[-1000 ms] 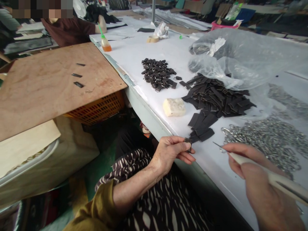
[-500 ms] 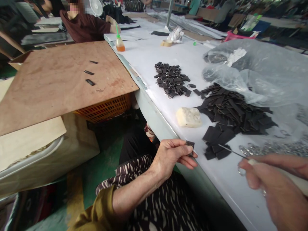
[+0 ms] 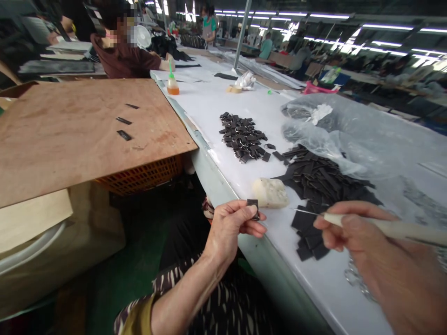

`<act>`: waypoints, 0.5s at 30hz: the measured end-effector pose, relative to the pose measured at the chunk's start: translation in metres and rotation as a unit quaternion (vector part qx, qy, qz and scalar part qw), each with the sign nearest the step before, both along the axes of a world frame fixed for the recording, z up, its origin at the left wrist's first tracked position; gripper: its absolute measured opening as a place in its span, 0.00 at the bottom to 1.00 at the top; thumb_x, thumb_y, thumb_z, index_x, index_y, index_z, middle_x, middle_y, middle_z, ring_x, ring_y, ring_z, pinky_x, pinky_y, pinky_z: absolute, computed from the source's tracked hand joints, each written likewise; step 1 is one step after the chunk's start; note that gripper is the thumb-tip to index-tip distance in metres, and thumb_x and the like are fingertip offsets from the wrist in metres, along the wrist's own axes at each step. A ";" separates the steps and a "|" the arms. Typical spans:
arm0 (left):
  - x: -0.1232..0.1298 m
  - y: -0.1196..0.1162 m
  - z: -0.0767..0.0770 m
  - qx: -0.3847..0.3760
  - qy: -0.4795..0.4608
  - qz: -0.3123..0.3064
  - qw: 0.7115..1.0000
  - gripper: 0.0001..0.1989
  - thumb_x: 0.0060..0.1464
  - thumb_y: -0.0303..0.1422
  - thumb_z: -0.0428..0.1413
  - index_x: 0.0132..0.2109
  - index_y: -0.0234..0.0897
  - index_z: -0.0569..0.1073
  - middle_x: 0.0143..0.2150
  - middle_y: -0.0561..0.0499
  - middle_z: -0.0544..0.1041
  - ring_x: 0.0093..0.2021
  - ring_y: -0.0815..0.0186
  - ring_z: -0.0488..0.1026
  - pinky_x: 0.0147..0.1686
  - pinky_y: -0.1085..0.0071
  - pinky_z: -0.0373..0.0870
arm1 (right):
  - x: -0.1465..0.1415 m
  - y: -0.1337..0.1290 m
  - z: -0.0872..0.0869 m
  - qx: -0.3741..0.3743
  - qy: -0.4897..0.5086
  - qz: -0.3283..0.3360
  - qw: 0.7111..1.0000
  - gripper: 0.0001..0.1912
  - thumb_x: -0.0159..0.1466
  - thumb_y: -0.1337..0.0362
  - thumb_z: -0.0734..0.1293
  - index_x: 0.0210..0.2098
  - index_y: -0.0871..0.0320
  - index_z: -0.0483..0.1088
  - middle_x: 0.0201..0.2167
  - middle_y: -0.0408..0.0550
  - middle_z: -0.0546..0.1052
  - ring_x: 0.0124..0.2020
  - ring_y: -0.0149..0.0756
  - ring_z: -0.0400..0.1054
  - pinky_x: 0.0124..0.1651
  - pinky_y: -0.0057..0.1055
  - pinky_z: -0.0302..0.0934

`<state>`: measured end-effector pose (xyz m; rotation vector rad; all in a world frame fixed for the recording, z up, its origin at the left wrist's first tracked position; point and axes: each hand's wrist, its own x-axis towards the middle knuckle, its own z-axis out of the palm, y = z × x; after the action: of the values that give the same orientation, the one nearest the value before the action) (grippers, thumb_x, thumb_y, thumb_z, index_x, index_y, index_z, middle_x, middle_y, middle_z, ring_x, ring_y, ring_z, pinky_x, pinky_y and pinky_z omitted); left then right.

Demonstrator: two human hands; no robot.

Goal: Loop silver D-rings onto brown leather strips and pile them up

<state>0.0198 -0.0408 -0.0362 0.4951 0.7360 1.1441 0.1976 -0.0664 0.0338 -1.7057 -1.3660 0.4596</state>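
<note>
My left hand (image 3: 232,223) pinches a small black strip piece (image 3: 253,208) between thumb and fingers, just off the table edge. In my right hand (image 3: 377,251) is an awl-like tool (image 3: 366,224) with a white handle; its thin metal tip points left toward the strip piece, apart from it. Beneath that tip lie loose black pieces (image 3: 307,232), beside a large heap of black strips (image 3: 321,174). A pale yellowish block (image 3: 269,192) sits close to my left hand. Farther back is a pile of black tabs with metal rings (image 3: 242,136). Shiny metal rings (image 3: 358,277) are partly hidden by my right hand.
Clear plastic bags (image 3: 349,125) spread over the right of the white table (image 3: 206,104). A bottle of orange liquid (image 3: 172,86) and a tape roll (image 3: 233,89) stand farther back. At left is a brown board (image 3: 80,125) above an orange basket (image 3: 139,174). A person (image 3: 122,58) sits beyond it.
My right hand has moved left and up with the tool, bringing its tip nearer the piece in my left hand. The view has tilted upward.
</note>
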 end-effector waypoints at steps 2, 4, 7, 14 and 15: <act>0.001 0.000 -0.003 -0.009 0.002 -0.004 1.000 0.09 0.48 0.32 0.59 0.28 0.27 0.73 0.28 0.45 0.77 0.21 0.70 0.73 0.22 0.76 0.71 | -0.003 0.009 -0.002 -0.010 0.092 0.025 0.995 0.10 0.58 0.57 0.65 0.28 0.57 0.70 0.22 0.47 0.74 0.19 0.32 0.66 0.19 0.27 0.58; 0.003 0.000 -0.006 -0.019 0.006 -0.007 1.000 0.09 0.48 0.32 0.58 0.28 0.27 0.73 0.29 0.44 0.77 0.21 0.70 0.73 0.22 0.75 0.71 | -0.007 0.018 -0.006 0.002 0.128 0.029 0.991 0.11 0.58 0.56 0.66 0.26 0.58 0.69 0.19 0.45 0.71 0.16 0.28 0.61 0.17 0.27 0.53; 0.006 0.002 -0.008 -0.025 0.018 -0.003 1.000 0.09 0.48 0.32 0.58 0.30 0.27 0.74 0.29 0.44 0.77 0.21 0.69 0.73 0.24 0.74 0.71 | -0.014 0.031 -0.012 0.012 0.108 0.026 0.994 0.14 0.58 0.55 0.65 0.24 0.59 0.68 0.18 0.43 0.69 0.15 0.25 0.55 0.17 0.26 0.47; 0.013 0.009 -0.011 0.001 0.051 0.006 0.999 0.08 0.47 0.32 0.58 0.26 0.30 0.71 0.16 0.53 0.69 0.15 0.73 0.63 0.20 0.75 0.60 | -0.016 0.047 -0.022 0.002 0.120 0.021 0.992 0.10 0.55 0.57 0.67 0.27 0.57 0.67 0.20 0.43 0.71 0.16 0.26 0.56 0.18 0.26 0.49; 0.015 0.009 -0.011 0.004 0.058 0.003 0.998 0.08 0.47 0.32 0.58 0.26 0.30 0.71 0.16 0.53 0.69 0.16 0.73 0.63 0.21 0.75 0.60 | -0.015 0.047 -0.022 -0.012 0.097 0.019 0.995 0.10 0.56 0.57 0.67 0.27 0.57 0.67 0.20 0.43 0.71 0.17 0.27 0.56 0.18 0.26 0.49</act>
<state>0.0343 -0.0317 -0.0472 0.5695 0.8333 1.1325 0.1824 -0.0190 0.0115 -1.6112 -1.2565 0.6487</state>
